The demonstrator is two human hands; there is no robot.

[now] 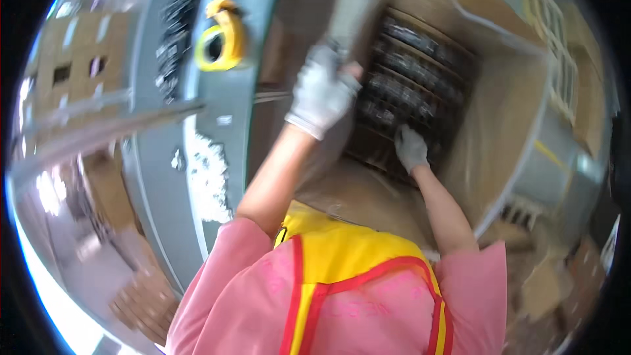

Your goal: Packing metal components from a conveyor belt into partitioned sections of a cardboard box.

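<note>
My left hand (323, 89), in a white glove with a bare fingertip showing, is raised over the left side of an open cardboard box (513, 102). Its fingers are curled at a small dark thing, too blurred to name, beside a pale grey strip (360, 3). Deeper down, my right hand (412, 148), also gloved, reaches into the box. It is at the near edge of several rows of dark, shiny small parts (404, 89) split by brown dividers. Motion blur hides whether its fingers hold any of them.
Left of the box runs a grey-green worktable (227, 102). On it lie a yellow tape dispenser (227, 39), a pile of black parts (177, 33) and a heap of white pieces (209, 177). Stacked cartons (85, 46) stand far left, and flattened cardboard (545, 283) lies low right.
</note>
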